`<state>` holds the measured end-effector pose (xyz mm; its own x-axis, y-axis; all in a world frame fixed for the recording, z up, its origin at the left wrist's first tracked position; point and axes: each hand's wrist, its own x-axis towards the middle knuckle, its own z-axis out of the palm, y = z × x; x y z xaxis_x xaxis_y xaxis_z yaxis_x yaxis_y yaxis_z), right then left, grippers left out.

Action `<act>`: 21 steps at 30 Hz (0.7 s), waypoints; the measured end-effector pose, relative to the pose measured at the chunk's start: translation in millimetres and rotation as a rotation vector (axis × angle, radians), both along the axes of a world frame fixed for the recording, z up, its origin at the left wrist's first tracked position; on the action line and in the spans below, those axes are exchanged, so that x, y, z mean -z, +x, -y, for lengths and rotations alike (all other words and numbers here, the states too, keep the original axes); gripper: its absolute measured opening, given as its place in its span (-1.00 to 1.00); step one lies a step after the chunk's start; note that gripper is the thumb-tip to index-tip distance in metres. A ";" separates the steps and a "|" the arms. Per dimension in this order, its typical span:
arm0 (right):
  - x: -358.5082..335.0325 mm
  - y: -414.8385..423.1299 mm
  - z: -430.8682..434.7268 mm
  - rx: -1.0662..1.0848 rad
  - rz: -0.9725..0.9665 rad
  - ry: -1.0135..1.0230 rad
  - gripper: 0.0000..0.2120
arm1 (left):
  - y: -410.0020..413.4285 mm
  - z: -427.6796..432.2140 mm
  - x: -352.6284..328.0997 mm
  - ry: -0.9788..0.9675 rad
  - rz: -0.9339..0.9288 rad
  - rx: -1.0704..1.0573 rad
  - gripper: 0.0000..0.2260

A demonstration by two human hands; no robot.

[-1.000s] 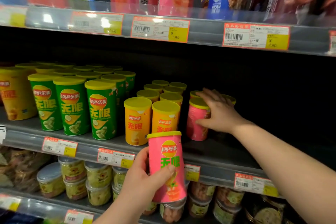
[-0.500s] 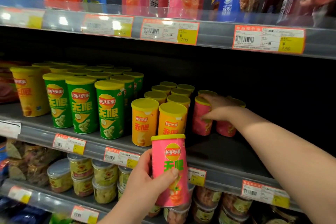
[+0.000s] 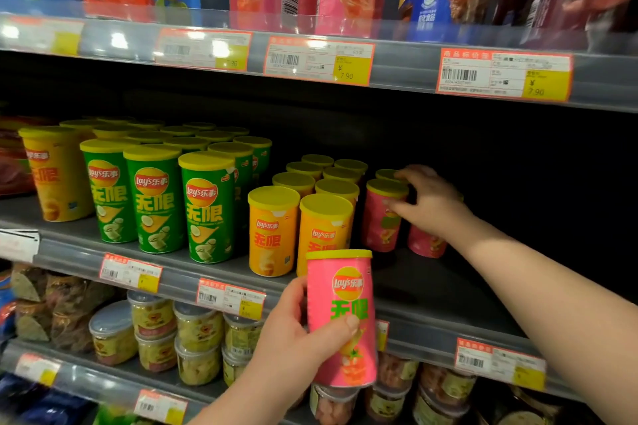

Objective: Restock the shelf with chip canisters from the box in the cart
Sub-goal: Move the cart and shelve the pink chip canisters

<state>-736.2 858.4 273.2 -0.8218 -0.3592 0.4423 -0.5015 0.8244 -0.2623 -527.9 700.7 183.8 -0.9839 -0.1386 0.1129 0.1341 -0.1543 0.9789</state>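
Pink canister (image 3: 340,317) w/ yellow lid is upright in the L hand (image 3: 293,338), held just in front of the shelf (image 3: 431,290) edge, partly covering an orange can. L fingers (image 3: 297,290) curl round its back and the thumb presses across the label, a firm grip. R hand (image 3: 428,203) reaches further in, over the shelved pink cans (image 3: 381,221) at the right end of the stock. R fingers are spread and only lightly bent, tips on a rear lid, thumb against the front can's side; resting, not gripping. Orange cans (image 3: 272,231) stand just left of the pink ones, green cans (image 3: 207,207) left again. Price tags (image 3: 230,297) line the shelf rail.
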 end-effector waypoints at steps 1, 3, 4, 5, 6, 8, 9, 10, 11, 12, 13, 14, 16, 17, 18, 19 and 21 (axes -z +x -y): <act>1.2 7.9 -5.5 -0.031 -0.023 -0.093 -0.50 | -2.8 -3.5 -1.8 -0.007 -0.004 0.003 -0.30; -0.1 31.5 -15.3 -0.112 0.068 -0.269 -0.69 | -9.2 -12.4 -6.9 -0.039 -0.020 0.012 -0.35; -1.2 45.9 -20.2 -0.180 0.207 -0.355 -0.76 | -12.7 -17.4 -10.1 -0.050 -0.039 0.022 -0.40; -1.6 59.8 -25.3 -0.275 0.381 -0.438 -0.76 | -16.6 -22.6 -13.7 -0.062 -0.068 0.034 -0.45; -2.9 74.3 -30.1 -0.368 0.534 -0.477 -0.69 | -21.0 -27.9 -17.3 -0.083 -0.103 0.042 -0.51; 0.5 94.4 -39.4 -0.458 0.711 -0.438 -0.44 | -30.6 -37.4 -24.4 -0.139 -0.181 0.047 -0.56; 4.3 98.8 -43.2 -0.463 0.739 -0.431 -0.42 | -36.1 -41.1 -26.8 -0.175 -0.218 0.055 -0.55; 7.8 101.0 -46.2 -0.450 0.732 -0.445 -0.45 | -41.9 -44.4 -28.6 -0.216 -0.252 0.067 -0.53; 10.6 100.2 -49.3 -0.421 0.699 -0.480 -0.46 | -47.6 -46.7 -29.4 -0.268 -0.279 0.078 -0.49; 12.8 97.9 -52.5 -0.388 0.651 -0.525 -0.42 | -52.7 -49.2 -30.2 -0.328 -0.305 0.082 -0.46; 15.0 95.3 -55.6 -0.351 0.605 -0.573 -0.37 | -58.2 -50.7 -29.5 -0.403 -0.323 0.072 -0.43; 17.5 91.2 -59.4 -0.310 0.562 -0.617 -0.33 | -62.7 -51.5 -28.7 -0.495 -0.332 0.054 -0.40; 24.2 80.6 -65.8 -0.201 0.484 -0.681 -0.32 | -71.3 -48.5 -24.1 -0.792 -0.330 -0.008 -0.37; 28.3 75.1 -67.6 -0.135 0.452 -0.692 -0.30 | -75.1 -45.3 -20.0 -1.002 -0.309 -0.031 -0.36; 32.9 69.1 -68.8 -0.072 0.428 -0.689 -0.27 | -78.3 -41.9 -14.8 -1.225 -0.264 -0.027 -0.32; 37.0 63.9 -68.8 -0.015 0.413 -0.676 -0.26 | -80.0 -39.3 -9.8 -1.429 -0.226 -0.002 -0.30; 45.6 56.6 -65.9 0.060 0.416 -0.634 -0.25 | -81.0 -36.5 -1.1 -1.680 -0.224 0.050 -0.32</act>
<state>-679.6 924.4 227.6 -0.9760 -0.0889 0.1989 -0.2170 0.4757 -0.8524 -608.9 737.2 184.9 -0.9287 0.2989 0.2194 0.3102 0.9505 0.0180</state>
